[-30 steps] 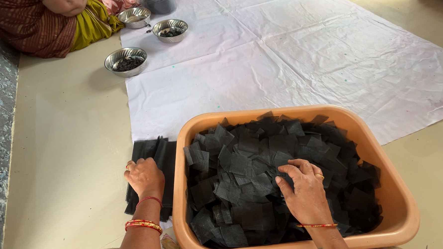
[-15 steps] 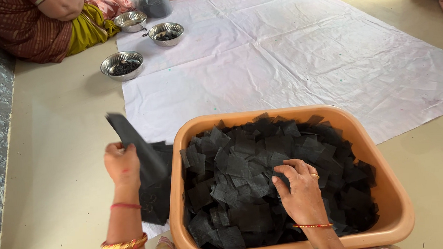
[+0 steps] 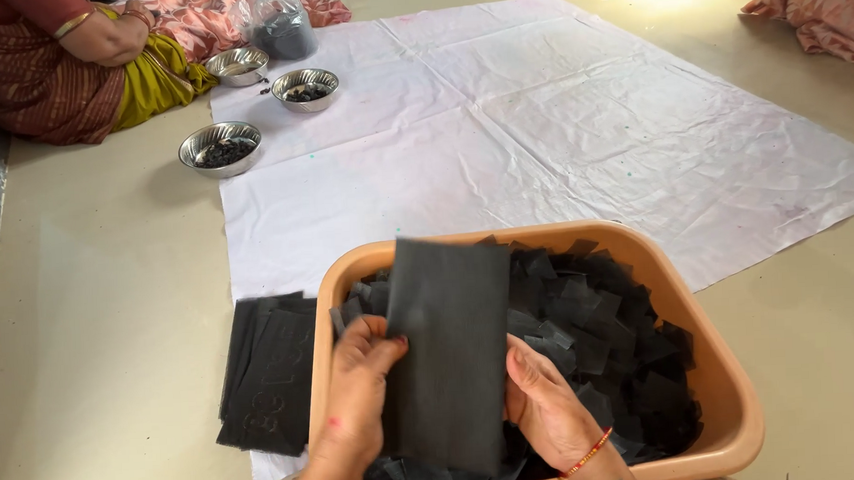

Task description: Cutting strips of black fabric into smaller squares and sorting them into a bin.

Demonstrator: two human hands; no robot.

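On the floor at your left, a stack of black sheets (image 3: 268,372) lies partly on the near left corner of the white cloth (image 3: 557,138), just beside the tan tub (image 3: 732,399) that is full of small black squares (image 3: 603,319). Your left hand (image 3: 352,397) pinches the left edge of a long black sheet (image 3: 448,349), thumb on its face and fingers behind, holding it upright over the tub's left half. Your right hand (image 3: 550,407) grips its right edge with the fingers curled behind it, while at the cloth's far left corner three metal bowls (image 3: 219,146) stand near a seated person (image 3: 83,63).
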